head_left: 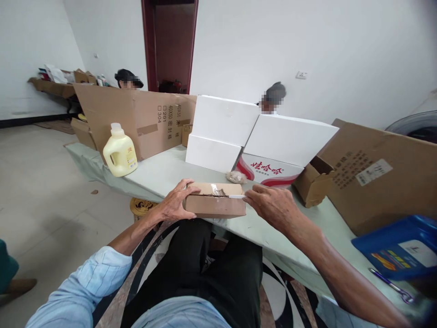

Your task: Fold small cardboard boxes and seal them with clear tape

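Your lap in black trousers (218, 273) sits closest, at 6 o'clock, w/ the small cardboard box (215, 206) just beyond it on the table's near edge. Box lies flat, long axis running 9 to 3 o'clock, taped seam on top along that same line. Your left hand (174, 202) is clamped over the 9 o'clock end, fingers curled on top. Your right hand (273, 207), at the 3 o'clock end, has its fingertips pinched on a thin white strip (236, 196) lying on the seam — can't tell what it is. Table (164, 171) wears a pale green cloth; floor pale, walls white, dark red door (174, 45) at 12. Yellow jug (120, 152) at 10, white foam boxes (221, 132) and a red-printed carton (269, 172) at 12–1, open brown carton (312, 182) at 2, blue box (403, 246) at 4. Tall cardboard sheets (136, 118) stand behind — two people sit past them.
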Demonstrator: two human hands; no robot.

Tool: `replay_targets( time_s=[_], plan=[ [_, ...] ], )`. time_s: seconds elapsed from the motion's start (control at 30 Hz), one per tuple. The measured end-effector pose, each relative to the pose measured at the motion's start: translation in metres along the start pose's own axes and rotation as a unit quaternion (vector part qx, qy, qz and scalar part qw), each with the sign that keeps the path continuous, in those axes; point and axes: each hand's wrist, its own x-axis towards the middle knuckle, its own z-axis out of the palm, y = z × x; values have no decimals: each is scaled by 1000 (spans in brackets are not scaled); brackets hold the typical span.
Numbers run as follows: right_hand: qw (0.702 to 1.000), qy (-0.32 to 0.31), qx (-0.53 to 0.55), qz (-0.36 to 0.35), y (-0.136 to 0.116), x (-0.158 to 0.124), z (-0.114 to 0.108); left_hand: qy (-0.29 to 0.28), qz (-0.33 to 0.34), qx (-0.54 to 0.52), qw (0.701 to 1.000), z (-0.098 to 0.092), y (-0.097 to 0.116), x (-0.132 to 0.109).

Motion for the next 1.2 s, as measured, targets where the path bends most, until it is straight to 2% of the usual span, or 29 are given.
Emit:
replay_targets(
  time_s=[0.07,0.13,0.23,0.33,0.4,0.47,0.53,0.63,0.7,0.77,0.83,0.93,1.0,1.2],
  plan=[
    [993,77,91,-16,15,-8,9,-4,-3,-4,1000,-2,0,-1],
    [964,169,204,-6,32,-16,29,-6,-5,-7,1000,-3,0,-1],
    [913,270,293,84,55,-28,86,-5,-5,-10,1000,-3,-1,-1],
    [902,287,256,196,66,-44,162,-3,-4,-9,1000,-1,-1,-2],
    [903,279,245,215,67,-54,206,-1,-3,-6,1000,-1,-1,-1],
    [902,282,247,214,65,-61,235,-1,-4,0,1000,-2,0,-1],
    [898,292,255,210,61,-60,248,-4,-7,9,1000,-4,2,0],
    [886,307,276,211,49,-45,237,-13,-12,25,1000,-7,3,1],
    [874,323,307,192,32,-31,214,-18,-15,37,999,-8,3,1],
    [852,360,356,132,9,-18,181,-22,-15,51,998,-9,4,2],
    [861,376,339,47,-15,-9,147,-29,-16,65,997,-11,5,2],
    [888,341,303,-50,-41,-2,112,-41,-20,92,995,-14,8,3],
    [901,321,282,-71,-46,2,106,-44,-23,116,992,-16,9,4],
    [914,296,270,-67,-42,16,113,-14,-8,156,988,-13,24,13]
  ],
)
